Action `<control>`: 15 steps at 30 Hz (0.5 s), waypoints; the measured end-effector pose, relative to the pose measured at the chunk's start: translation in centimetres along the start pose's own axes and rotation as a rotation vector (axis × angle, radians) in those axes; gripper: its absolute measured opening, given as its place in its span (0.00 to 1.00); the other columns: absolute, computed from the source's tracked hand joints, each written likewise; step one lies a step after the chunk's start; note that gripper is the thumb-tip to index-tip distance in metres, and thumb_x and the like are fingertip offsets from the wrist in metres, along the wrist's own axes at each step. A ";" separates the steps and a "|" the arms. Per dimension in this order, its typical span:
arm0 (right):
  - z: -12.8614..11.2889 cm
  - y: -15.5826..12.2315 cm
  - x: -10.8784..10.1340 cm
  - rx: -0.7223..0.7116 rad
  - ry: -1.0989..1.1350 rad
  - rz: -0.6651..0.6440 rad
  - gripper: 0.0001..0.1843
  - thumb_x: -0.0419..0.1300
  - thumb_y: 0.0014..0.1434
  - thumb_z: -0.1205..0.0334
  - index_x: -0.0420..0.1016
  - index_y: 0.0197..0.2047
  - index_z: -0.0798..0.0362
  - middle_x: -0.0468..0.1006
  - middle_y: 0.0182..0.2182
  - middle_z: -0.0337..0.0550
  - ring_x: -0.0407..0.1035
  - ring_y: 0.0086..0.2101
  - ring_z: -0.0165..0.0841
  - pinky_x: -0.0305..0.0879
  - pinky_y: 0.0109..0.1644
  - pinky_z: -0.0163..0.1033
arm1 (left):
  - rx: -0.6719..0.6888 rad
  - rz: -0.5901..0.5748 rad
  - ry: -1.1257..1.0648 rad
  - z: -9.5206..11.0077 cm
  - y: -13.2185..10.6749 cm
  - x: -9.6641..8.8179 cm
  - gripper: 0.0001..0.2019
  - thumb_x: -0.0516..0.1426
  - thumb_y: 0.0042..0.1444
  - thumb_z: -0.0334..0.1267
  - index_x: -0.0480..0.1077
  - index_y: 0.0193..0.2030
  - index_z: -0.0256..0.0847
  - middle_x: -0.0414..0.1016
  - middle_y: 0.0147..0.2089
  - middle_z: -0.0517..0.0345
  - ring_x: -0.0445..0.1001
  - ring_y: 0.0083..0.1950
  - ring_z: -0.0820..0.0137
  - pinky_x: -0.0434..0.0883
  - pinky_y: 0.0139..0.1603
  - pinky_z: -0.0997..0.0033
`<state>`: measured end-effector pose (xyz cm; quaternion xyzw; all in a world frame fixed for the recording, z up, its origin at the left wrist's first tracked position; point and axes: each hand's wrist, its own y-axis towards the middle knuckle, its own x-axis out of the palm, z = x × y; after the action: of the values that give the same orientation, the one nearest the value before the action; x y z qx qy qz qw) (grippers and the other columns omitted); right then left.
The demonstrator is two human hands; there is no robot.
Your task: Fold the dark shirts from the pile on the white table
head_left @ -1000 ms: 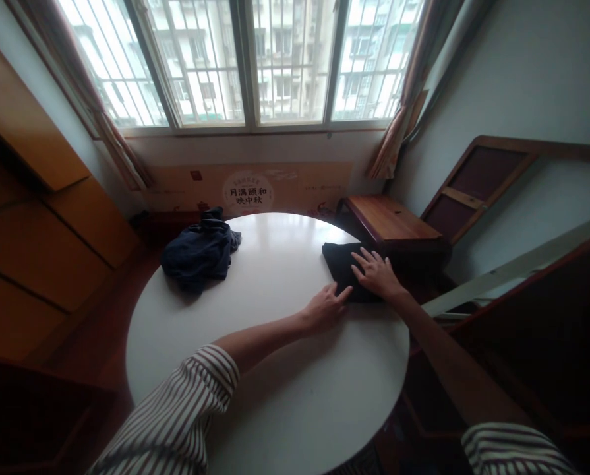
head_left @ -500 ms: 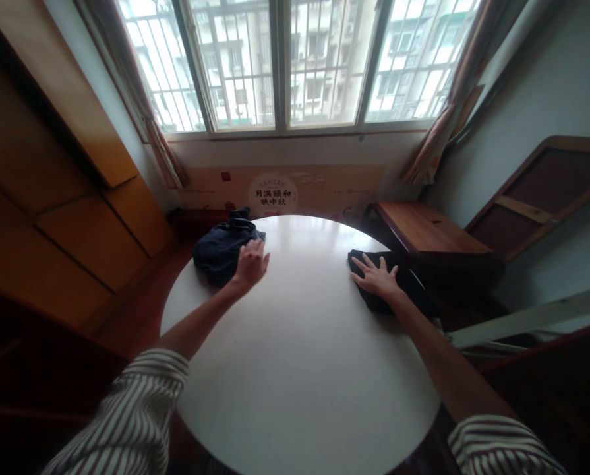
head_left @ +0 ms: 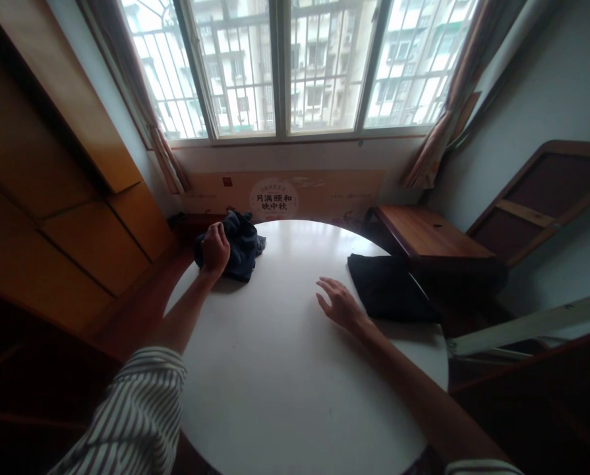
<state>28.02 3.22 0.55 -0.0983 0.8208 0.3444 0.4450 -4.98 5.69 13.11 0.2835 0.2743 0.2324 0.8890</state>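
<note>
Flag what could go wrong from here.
1. The crumpled blue cloth lies at the far left edge of the table, gripped by the left hand; a careless tug might drag part of it over the side.
2. The folded black cloth lies along the right edge, and the right hand is off it; a bump from the forearm could crease it or knock it off.
</note>
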 end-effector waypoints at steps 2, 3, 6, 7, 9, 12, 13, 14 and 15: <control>-0.1 -0.1 0.2 0.008 0.158 0.046 0.23 0.56 0.64 0.55 0.69 0.61 0.52 0.73 0.56 0.57 0.66 0.57 0.48 0.62 0.62 0.58 | 0.123 0.126 0.025 1.9 -1.0 0.1 0.19 0.45 0.70 0.46 0.71 0.48 0.35 0.73 0.51 0.41 0.69 0.58 0.57 0.63 0.62 0.54; -0.3 -0.2 0.3 0.016 0.254 0.053 0.27 0.58 0.62 0.54 0.66 0.63 0.51 0.72 0.57 0.56 0.66 0.57 0.48 0.63 0.61 0.58 | 0.212 0.150 0.037 3.3 -2.2 0.5 0.19 0.45 0.70 0.45 0.71 0.48 0.34 0.73 0.49 0.41 0.71 0.56 0.58 0.64 0.61 0.54; -1.0 -0.5 0.3 0.116 0.602 0.040 0.43 0.64 0.57 0.48 0.53 0.70 0.47 0.71 0.57 0.54 0.69 0.54 0.47 0.67 0.56 0.57 | 0.410 -0.171 -0.103 8.0 -7.6 2.3 0.18 0.45 0.70 0.44 0.72 0.47 0.35 0.76 0.44 0.46 0.75 0.48 0.63 0.70 0.55 0.60; -1.2 -0.6 0.2 0.172 0.720 0.043 0.45 0.64 0.56 0.46 0.50 0.71 0.46 0.73 0.56 0.52 0.70 0.52 0.46 0.68 0.55 0.55 | 0.412 -0.416 -0.176 9.5 -9.6 3.0 0.18 0.46 0.69 0.45 0.73 0.47 0.37 0.77 0.44 0.47 0.75 0.48 0.63 0.71 0.54 0.61; -1.2 -0.6 -0.3 0.282 0.910 0.041 0.42 0.61 0.58 0.43 0.52 0.71 0.46 0.77 0.49 0.47 0.73 0.47 0.45 0.68 0.55 0.54 | 0.330 -0.929 -0.360 11.6 -12.8 4.3 0.19 0.47 0.69 0.47 0.75 0.46 0.37 0.79 0.43 0.48 0.77 0.47 0.64 0.73 0.52 0.64; -0.7 -0.5 -1.1 0.388 1.038 -0.054 0.35 0.56 0.60 0.41 0.64 0.65 0.49 0.80 0.40 0.43 0.74 0.43 0.44 0.67 0.55 0.52 | 0.035 -1.396 -0.649 12.1 -14.7 5.3 0.23 0.47 0.69 0.50 0.75 0.46 0.34 0.80 0.42 0.44 0.80 0.43 0.64 0.76 0.47 0.64; -0.5 -0.3 -1.3 0.409 1.054 -0.093 0.33 0.56 0.60 0.41 0.68 0.63 0.49 0.80 0.38 0.43 0.73 0.43 0.44 0.67 0.54 0.52 | -0.056 -1.428 -0.703 11.7 -14.5 5.3 0.23 0.47 0.69 0.51 0.75 0.47 0.32 0.80 0.42 0.43 0.80 0.42 0.63 0.77 0.44 0.64; -0.4 -0.2 -1.4 0.421 1.067 -0.120 0.32 0.57 0.59 0.40 0.71 0.60 0.50 0.80 0.38 0.43 0.73 0.44 0.44 0.68 0.54 0.52 | -0.110 -1.400 -0.711 11.0 -13.9 5.2 0.23 0.49 0.68 0.51 0.74 0.48 0.32 0.80 0.42 0.43 0.81 0.40 0.63 0.77 0.43 0.64; -0.3 0.0 -1.5 0.432 1.083 -0.135 0.31 0.56 0.59 0.39 0.72 0.59 0.50 0.80 0.37 0.44 0.74 0.44 0.44 0.68 0.53 0.52 | -0.117 -1.324 -0.667 10.1 -13.1 4.9 0.22 0.50 0.67 0.51 0.74 0.48 0.32 0.80 0.41 0.44 0.81 0.39 0.63 0.77 0.42 0.64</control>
<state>28.73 2.79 1.85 -0.2194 0.9747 0.0410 -0.0068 8.30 -4.85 10.04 0.0668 0.0905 -0.4361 0.8928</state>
